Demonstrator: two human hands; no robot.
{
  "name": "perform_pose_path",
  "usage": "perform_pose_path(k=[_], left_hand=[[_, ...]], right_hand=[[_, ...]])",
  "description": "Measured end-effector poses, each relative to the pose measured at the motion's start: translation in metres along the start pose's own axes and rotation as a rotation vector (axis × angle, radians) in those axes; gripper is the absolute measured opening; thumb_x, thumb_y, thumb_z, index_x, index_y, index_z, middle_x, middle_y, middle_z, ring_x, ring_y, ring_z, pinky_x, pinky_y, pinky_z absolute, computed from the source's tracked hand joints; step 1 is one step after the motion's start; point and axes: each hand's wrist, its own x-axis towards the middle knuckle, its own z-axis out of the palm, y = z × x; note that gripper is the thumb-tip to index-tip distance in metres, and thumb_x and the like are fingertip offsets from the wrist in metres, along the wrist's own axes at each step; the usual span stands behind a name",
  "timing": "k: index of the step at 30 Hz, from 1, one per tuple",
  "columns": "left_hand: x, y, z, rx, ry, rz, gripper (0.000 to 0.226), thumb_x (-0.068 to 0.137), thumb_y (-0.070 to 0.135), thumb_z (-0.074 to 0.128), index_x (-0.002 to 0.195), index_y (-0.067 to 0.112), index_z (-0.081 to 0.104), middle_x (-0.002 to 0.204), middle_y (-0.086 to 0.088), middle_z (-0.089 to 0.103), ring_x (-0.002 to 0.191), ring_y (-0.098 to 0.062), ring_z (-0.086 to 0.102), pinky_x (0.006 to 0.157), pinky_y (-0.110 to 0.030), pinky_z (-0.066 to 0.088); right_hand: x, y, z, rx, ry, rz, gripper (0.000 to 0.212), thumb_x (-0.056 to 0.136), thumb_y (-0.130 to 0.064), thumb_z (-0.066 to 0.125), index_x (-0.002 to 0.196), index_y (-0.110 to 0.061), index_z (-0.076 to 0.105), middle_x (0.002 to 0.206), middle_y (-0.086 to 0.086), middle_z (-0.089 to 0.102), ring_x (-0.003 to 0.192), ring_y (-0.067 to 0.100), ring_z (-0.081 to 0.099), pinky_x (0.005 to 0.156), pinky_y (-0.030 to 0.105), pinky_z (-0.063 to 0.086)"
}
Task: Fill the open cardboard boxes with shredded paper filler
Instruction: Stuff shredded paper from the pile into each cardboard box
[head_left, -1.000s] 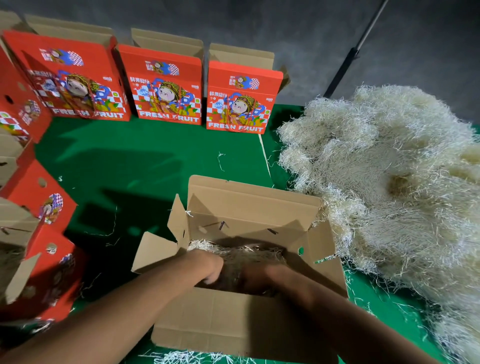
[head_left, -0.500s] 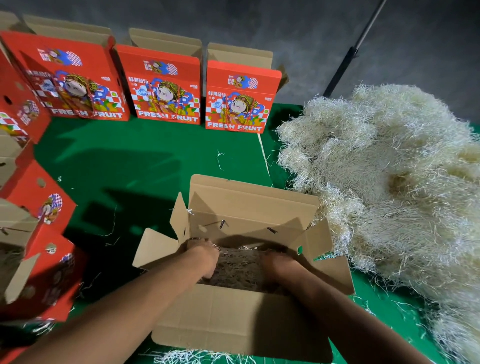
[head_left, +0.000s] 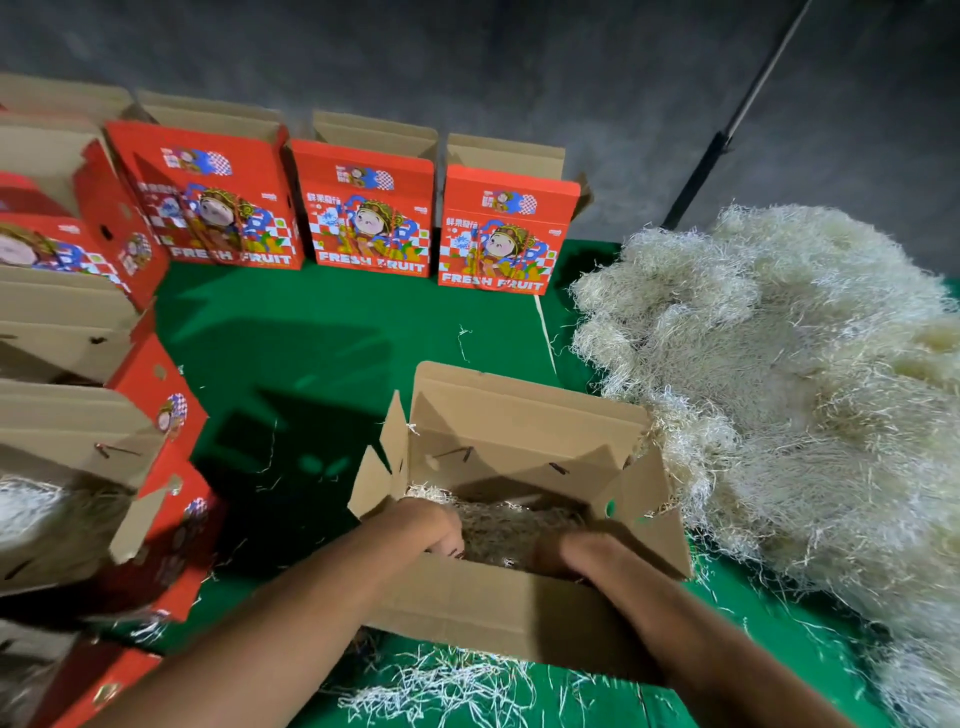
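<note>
Both hands — left (head_left: 434, 530), right (head_left: 563, 556) — are down in the box (head_left: 519, 608) tamping filler (head_left: 514, 525), grip hidden on the right, curled on the left — next, more from the pile (head_left: 779, 389) right of it.

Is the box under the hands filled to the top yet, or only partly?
Only partly. The shredded paper lies low inside the open box, with bare inner wall above it. Left hand and right hand reach down in.

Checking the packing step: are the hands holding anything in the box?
Cannot tell: left hand and right hand sit in the shredded paper filler; fingers hidden.
</note>
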Motion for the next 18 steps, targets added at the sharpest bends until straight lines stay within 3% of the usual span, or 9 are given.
perform_pose_path(k=[2,3,5,8,10,12,14,16,18], left_hand=[[-0.02,0.001,-0.006,-0.071,0.138,0.038,0.031,0.101,0.027,0.047,0.124,0.009,0.06,0.111,-0.012,0.06,0.102,-0.031,0.057,0.092,-0.034,0.044],[-0.031,0.002,-0.009,-0.158,0.223,0.029,0.039,0.1,0.035,0.048,0.126,0.008,0.059,0.122,-0.012,0.061,0.11,-0.033,0.058,0.098,-0.038,0.045],[-0.054,0.005,-0.014,-0.288,0.336,0.037,0.048,0.099,0.043,0.049,0.124,0.003,0.06,0.128,-0.015,0.063,0.114,-0.035,0.061,0.098,-0.041,0.046],[-0.092,0.013,-0.014,-0.409,0.447,0.066,0.044,0.1,0.042,0.05,0.115,0.002,0.063,0.117,-0.015,0.067,0.107,-0.032,0.064,0.087,-0.037,0.046],[-0.116,0.018,-0.011,-0.445,0.535,0.082,0.034,0.1,0.04,0.052,0.099,0.009,0.067,0.095,-0.007,0.068,0.089,-0.025,0.066,0.078,-0.035,0.046],[-0.134,0.023,-0.003,-0.459,0.601,0.074,0.033,0.101,0.037,0.051,0.082,0.011,0.063,0.077,-0.003,0.061,0.066,-0.018,0.057,0.074,-0.034,0.048],[-0.145,0.025,0.011,-0.425,0.598,0.042,0.035,0.102,0.034,0.049,0.075,0.012,0.057,0.07,0.002,0.05,0.054,-0.014,0.045,0.069,-0.032,0.048],[-0.148,0.024,0.023,-0.38,0.624,0.019,0.035,0.103,0.033,0.047,0.081,0.01,0.061,0.075,0.007,0.045,0.053,-0.01,0.045,0.056,-0.027,0.043],[-0.148,0.025,0.033,-0.37,0.659,0.028,0.035,0.104,0.034,0.045,0.083,0.012,0.062,0.081,0.004,0.053,0.052,-0.008,0.045,0.048,-0.023,0.037]], right_hand=[[-0.019,-0.001,-0.004,0.0,0.085,-0.056,0.043,0.104,-0.024,0.043,0.146,-0.013,0.047,0.148,0.013,0.049,0.12,0.029,0.056,0.111,0.038,0.038],[-0.032,-0.001,-0.008,-0.014,0.132,-0.065,0.041,0.102,-0.014,0.045,0.143,-0.01,0.049,0.143,0.015,0.054,0.11,0.028,0.06,0.103,0.034,0.041],[-0.053,-0.001,-0.016,0.01,0.268,-0.063,0.035,0.096,-0.005,0.052,0.131,-0.004,0.056,0.131,0.016,0.063,0.11,0.029,0.064,0.086,0.029,0.045],[-0.089,-0.001,-0.028,0.088,0.442,-0.087,0.031,0.093,-0.011,0.052,0.123,-0.009,0.06,0.122,0.012,0.067,0.109,0.029,0.065,0.087,0.033,0.05],[-0.112,0.002,-0.032,0.165,0.526,-0.132,0.027,0.092,-0.018,0.053,0.118,-0.016,0.063,0.111,0.006,0.07,0.099,0.025,0.067,0.084,0.034,0.055],[-0.131,0.008,-0.031,0.255,0.572,-0.229,0.019,0.096,-0.02,0.054,0.109,-0.016,0.067,0.096,0.002,0.072,0.081,0.017,0.069,0.069,0.026,0.056],[-0.146,0.013,-0.022,0.306,0.541,-0.301,0.017,0.1,-0.017,0.051,0.096,-0.015,0.067,0.084,0.0,0.068,0.064,0.012,0.063,0.053,0.016,0.049],[-0.154,0.015,-0.01,0.337,0.515,-0.341,0.019,0.101,-0.014,0.049,0.091,-0.013,0.065,0.085,0.003,0.067,0.069,0.015,0.066,0.058,0.02,0.054],[-0.159,0.017,0.002,0.366,0.525,-0.339,0.018,0.102,-0.015,0.05,0.098,-0.009,0.066,0.092,0.007,0.068,0.079,0.019,0.069,0.068,0.026,0.059]])
